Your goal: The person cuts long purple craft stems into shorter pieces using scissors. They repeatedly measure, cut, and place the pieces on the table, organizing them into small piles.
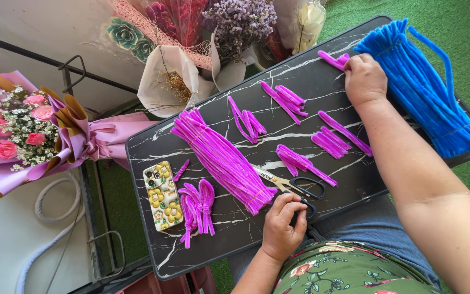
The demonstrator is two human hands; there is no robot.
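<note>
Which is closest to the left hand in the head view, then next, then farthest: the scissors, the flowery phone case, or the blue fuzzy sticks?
From the left hand, at the table's near edge:
1. Black-handled scissors, touching the hand's fingers.
2. Phone in a yellow-flowered case, off along the same near edge.
3. Bundle of blue fuzzy pipe cleaners, at the table's far end, beside the right hand.

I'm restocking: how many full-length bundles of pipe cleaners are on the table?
2. The purple bundle lies in the middle of the table, its end by the scissors; the blue bundle lies at the right corner, beside the right hand. None seems hidden.
</note>
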